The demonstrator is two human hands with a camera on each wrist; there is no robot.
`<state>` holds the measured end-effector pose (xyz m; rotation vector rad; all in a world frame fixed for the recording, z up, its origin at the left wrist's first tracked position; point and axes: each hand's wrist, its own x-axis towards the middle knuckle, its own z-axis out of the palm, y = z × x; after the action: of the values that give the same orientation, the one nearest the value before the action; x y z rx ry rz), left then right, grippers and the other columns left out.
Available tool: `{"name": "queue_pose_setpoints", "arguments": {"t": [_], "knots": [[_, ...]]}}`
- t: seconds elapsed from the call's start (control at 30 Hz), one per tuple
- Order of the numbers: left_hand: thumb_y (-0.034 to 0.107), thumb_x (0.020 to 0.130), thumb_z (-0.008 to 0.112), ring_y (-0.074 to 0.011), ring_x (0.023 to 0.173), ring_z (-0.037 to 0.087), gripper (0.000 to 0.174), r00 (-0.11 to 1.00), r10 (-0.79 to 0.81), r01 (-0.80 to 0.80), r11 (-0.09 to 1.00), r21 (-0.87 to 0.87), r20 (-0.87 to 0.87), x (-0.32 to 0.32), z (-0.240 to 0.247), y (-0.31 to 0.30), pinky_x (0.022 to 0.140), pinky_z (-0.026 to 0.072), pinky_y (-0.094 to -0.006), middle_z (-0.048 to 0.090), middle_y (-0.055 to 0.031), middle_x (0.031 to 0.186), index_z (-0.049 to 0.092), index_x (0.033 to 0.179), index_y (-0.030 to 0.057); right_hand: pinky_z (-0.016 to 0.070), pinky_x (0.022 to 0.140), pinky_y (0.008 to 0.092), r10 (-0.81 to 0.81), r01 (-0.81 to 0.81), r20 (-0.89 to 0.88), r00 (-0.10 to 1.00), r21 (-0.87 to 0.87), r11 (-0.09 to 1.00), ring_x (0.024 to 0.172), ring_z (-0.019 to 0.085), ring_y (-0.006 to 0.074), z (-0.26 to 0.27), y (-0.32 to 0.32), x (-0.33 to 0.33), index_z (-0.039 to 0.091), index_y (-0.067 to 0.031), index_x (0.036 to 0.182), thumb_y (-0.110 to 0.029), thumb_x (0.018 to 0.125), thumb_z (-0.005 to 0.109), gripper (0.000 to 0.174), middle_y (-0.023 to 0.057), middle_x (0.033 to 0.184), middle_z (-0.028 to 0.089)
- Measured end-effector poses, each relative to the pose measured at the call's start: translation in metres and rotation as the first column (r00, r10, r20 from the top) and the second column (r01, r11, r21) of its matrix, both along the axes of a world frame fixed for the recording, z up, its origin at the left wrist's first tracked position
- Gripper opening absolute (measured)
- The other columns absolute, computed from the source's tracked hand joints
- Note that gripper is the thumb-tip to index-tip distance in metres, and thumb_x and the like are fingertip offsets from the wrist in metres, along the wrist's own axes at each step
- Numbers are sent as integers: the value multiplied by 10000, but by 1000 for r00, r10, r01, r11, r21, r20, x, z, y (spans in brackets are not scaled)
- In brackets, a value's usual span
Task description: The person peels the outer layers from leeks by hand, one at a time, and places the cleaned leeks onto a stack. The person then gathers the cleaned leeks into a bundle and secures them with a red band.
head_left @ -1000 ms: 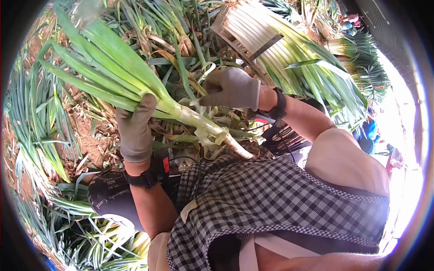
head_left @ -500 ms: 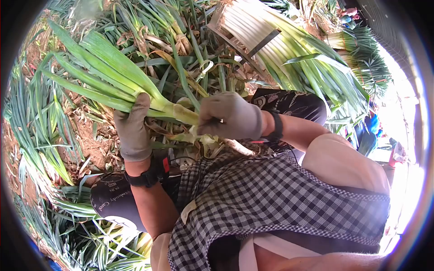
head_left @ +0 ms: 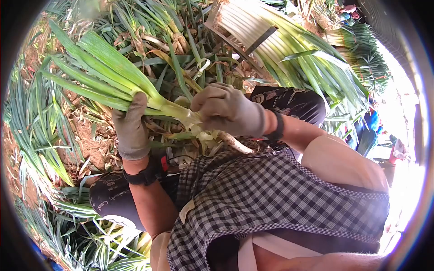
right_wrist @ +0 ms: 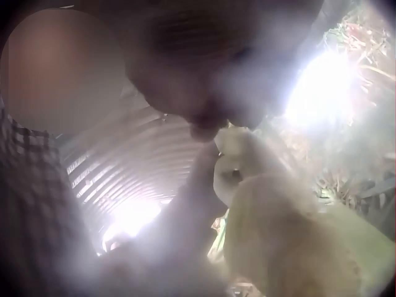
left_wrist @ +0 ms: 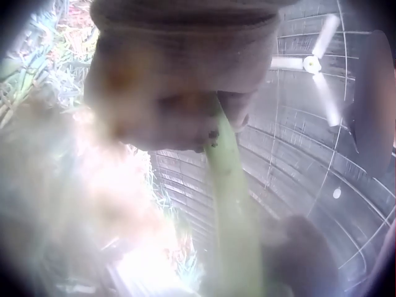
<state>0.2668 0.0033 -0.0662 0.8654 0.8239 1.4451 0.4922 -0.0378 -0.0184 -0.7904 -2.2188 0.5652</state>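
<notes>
A large green onion (head_left: 118, 72) lies slantwise across the lap in the head view, leaves to the upper left and pale root end (head_left: 237, 143) towards the apron. My gloved left hand (head_left: 132, 131) grips it where the leaves begin, thumb on top. The gloved right hand (head_left: 231, 110) has its fingers curled at the white stalk, pinching its outer skin; the fingertips are partly hidden. Loose peeled skin (head_left: 209, 141) hangs just below that hand. In the left wrist view a green leaf (left_wrist: 230, 204) comes out under the blurred glove. Pale skin (right_wrist: 291, 229) fills the lower right wrist view.
A bundle of trimmed green onions (head_left: 253, 29) lies in a metal rack (head_left: 235, 50) at the upper right. More onions (head_left: 34, 131) are heaped along the left, with others at the top. Dry peelings cover the soil (head_left: 92, 144). A checked apron (head_left: 271, 194) covers the lap.
The right hand has come down from above the stalk onto it, moving along it and turning. More loose skin shows around the stalk. The left hand keeps its grip in nearly the same place.
</notes>
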Motion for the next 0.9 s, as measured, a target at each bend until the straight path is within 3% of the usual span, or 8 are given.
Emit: {"name": "queue_pose_setpoints", "arguments": {"t": [0.07, 0.17, 0.33, 0.4, 0.53, 0.67, 0.77, 0.9], "knots": [[99, 857, 660, -96, 803, 581, 166, 998, 20, -18, 1000, 20, -54, -2, -4, 0, 746, 469, -259, 638, -17, 916, 657, 989, -2, 486, 742, 359, 74, -88, -150, 986, -93, 992, 829, 628, 247, 1, -7, 10, 545, -64, 810, -141, 815, 716, 187, 136, 931, 628], [109, 862, 657, -102, 779, 587, 156, 992, 21, -21, 1000, 2, -126, 1, -4, -2, 725, 476, -258, 639, -23, 907, 663, 971, -2, 504, 697, 265, -278, -377, -544, 792, -793, 479, 801, 609, 125, 6, -24, 20, 572, -21, 844, -224, 838, 713, 247, 74, 928, 641], [135, 868, 652, -128, 833, 600, 164, 999, 50, -51, 998, -46, -15, 9, 4, -2, 777, 476, -272, 643, -42, 912, 674, 956, -2, 519, 674, 284, -266, 135, -192, 945, -512, 848, 808, 627, 148, -12, 1, -1, 609, -32, 931, -209, 719, 812, 343, 53, 932, 636], [113, 888, 619, -133, 894, 581, 193, 997, -3, 3, 1000, 5, -76, 6, -3, 2, 792, 476, -282, 616, -47, 981, 619, 1044, -2, 518, 682, 311, -191, 186, -72, 979, -65, 980, 814, 629, 191, -11, 13, -18, 628, -21, 848, -112, 681, 824, 274, 68, 935, 638], [107, 913, 585, -133, 938, 556, 190, 801, 135, 100, 930, 353, -583, -9, -23, 4, 795, 470, -290, 588, -53, 1044, 596, 1069, -1, 507, 753, 316, -100, 91, -95, 990, -98, 991, 817, 626, 200, -14, 7, -9, 627, -18, 778, -44, 690, 781, 180, 101, 947, 637], [124, 924, 571, -138, 838, 576, 169, 963, 87, -61, 992, 108, -257, 0, -19, 1, 728, 479, -277, 614, -75, 963, 624, 1003, -17, 485, 740, 311, 220, -324, -286, 932, -392, 861, 805, 605, 184, -15, -17, 33, 609, -28, 865, -80, 814, 711, 125, 63, 939, 626], [126, 888, 621, -128, 826, 637, 191, 980, -74, 67, 997, -46, -186, -3, -17, 0, 721, 498, -246, 677, -78, 957, 647, 1026, -4, 468, 740, 298, 62, 47, 90, 994, -867, 495, 796, 587, 166, 3, -45, 53, 589, -40, 895, -139, 866, 679, 137, 58, 921, 617], [184, 897, 630, -93, 723, 603, 195, 941, -337, 327, 923, -203, -18, 18, -4, -11, 640, 468, -212, 673, -49, 859, 633, 1013, 26, 461, 730, 286, -32, 12, -11, 999, -774, 634, 788, 571, 140, 0, -39, 39, 564, -54, 887, -234, 886, 657, 202, 58, 900, 610]]}}
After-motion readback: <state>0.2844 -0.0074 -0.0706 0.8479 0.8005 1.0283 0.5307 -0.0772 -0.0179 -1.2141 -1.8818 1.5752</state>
